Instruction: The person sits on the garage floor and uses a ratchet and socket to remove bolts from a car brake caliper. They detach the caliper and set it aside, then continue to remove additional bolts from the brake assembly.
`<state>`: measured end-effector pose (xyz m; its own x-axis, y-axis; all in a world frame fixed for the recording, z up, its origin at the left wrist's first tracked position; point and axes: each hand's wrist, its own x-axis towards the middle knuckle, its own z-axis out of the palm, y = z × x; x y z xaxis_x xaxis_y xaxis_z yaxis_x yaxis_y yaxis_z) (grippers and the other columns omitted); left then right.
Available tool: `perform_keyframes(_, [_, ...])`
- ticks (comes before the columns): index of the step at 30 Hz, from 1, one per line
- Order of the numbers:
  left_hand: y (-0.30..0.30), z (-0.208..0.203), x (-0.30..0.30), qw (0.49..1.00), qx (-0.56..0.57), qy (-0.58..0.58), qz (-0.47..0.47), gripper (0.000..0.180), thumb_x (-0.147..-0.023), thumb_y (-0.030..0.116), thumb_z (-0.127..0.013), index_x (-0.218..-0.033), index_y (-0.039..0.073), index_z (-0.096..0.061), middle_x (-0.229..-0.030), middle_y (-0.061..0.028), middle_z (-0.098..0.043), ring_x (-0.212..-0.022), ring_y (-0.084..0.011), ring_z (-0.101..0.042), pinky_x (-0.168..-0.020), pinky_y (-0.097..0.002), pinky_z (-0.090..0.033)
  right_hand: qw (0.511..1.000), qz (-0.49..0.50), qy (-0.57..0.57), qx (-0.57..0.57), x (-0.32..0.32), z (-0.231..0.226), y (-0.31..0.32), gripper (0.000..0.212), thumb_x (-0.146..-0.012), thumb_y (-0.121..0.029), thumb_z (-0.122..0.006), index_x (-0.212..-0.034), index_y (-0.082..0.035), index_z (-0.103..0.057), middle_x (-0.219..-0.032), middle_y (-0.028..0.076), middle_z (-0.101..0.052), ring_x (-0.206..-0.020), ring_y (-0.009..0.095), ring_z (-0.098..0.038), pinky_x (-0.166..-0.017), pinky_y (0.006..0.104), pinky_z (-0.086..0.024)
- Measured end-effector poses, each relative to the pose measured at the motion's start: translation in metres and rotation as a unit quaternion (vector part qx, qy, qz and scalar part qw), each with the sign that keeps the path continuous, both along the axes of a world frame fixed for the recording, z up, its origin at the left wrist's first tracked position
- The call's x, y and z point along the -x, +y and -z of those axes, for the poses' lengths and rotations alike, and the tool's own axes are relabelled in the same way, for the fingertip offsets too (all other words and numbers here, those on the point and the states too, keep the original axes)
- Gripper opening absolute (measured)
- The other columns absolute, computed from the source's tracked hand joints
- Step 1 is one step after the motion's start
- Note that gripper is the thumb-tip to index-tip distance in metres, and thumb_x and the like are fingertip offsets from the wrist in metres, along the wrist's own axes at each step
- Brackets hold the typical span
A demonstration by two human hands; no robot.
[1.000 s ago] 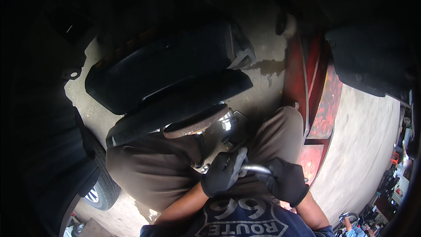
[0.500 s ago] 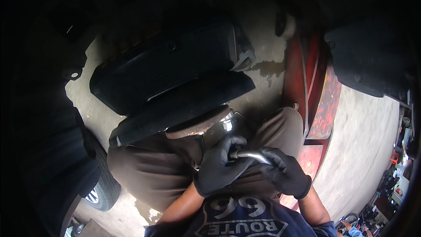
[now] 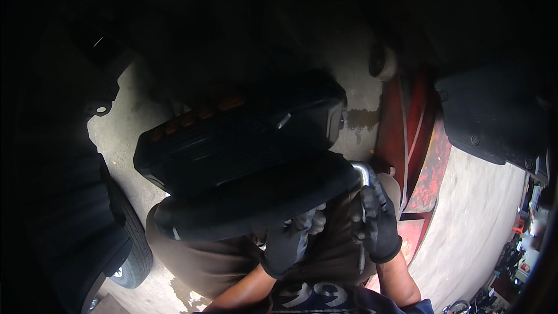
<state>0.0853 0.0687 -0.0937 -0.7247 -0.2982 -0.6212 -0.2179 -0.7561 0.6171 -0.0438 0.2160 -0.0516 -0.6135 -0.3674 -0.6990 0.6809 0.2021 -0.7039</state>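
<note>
Gloved left grip (image 3: 289, 243) had its fingers curled near the lower edge of a long black panel (image 3: 250, 210), though I couldn't tell whether it held anything. To its right, over the person's lap (image 3: 331, 250), the right grip (image 3: 378, 224), gloved too, was clamped around a bent silver bar (image 3: 362, 170); farther right stood a red-painted metal frame (image 3: 429, 183).

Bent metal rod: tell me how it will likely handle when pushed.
The bent metal rod is probably stiff, judging by its metallic shine. Its smooth surface may be slippery, though the gloved right hand should help. Laid down, its bend would likely limit rolling.
</note>
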Motion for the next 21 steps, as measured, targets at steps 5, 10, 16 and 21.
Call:
perform_keyframes(5, [0.010,0.019,-0.014,0.997,0.042,0.059,-0.001,0.032,-0.111,0.026,-0.058,-0.119,-0.003,-0.069,-0.101,-0.0081,-0.074,-0.086,-0.0115,-0.069,-0.080,-0.0279,-0.058,0.999,0.023,-0.033,0.002,0.006,0.003,-0.007,0.048,-0.112,-0.029,-0.054,-0.159,-0.023,-0.044,-0.074,-0.001,-0.055,-0.049,0.008,-0.046,-0.041,0.0240,-0.038])
perform_keyframes(10, [0.021,0.042,-0.027,0.977,0.193,0.014,0.087,0.036,-0.114,0.024,-0.049,-0.132,-0.003,-0.063,-0.134,-0.0148,-0.068,-0.104,-0.0160,-0.071,-0.091,-0.0299,-0.058,1.000,-0.016,-0.008,0.010,0.007,0.003,-0.009,0.047,-0.113,-0.033,-0.052,-0.158,-0.024,-0.045,-0.072,-0.001,-0.054,-0.045,0.008,-0.042,-0.039,0.0239,-0.036])
perform_keyframes(16, [0.029,0.056,-0.040,0.966,0.194,-0.046,0.167,0.041,-0.114,0.019,-0.044,-0.147,-0.001,-0.053,-0.138,-0.0124,-0.066,-0.114,-0.0181,-0.068,-0.101,-0.0328,-0.053,0.999,-0.036,0.034,0.012,0.006,0.004,-0.009,0.048,-0.113,-0.036,-0.052,-0.158,-0.022,-0.045,-0.071,-0.002,-0.054,-0.045,0.007,-0.041,-0.039,0.0238,-0.035])
perform_keyframes(21, [0.028,0.061,-0.049,0.760,0.535,0.024,0.367,0.041,-0.111,0.017,-0.046,-0.147,-0.002,-0.053,-0.135,-0.0105,-0.067,-0.120,-0.0180,-0.065,-0.107,-0.0336,-0.048,0.998,-0.030,-0.002,-0.055,0.004,0.002,-0.011,0.050,-0.109,-0.035,-0.054,-0.156,-0.018,-0.047,-0.082,0.001,-0.054,-0.060,0.012,-0.043,-0.052,0.0274,-0.036])
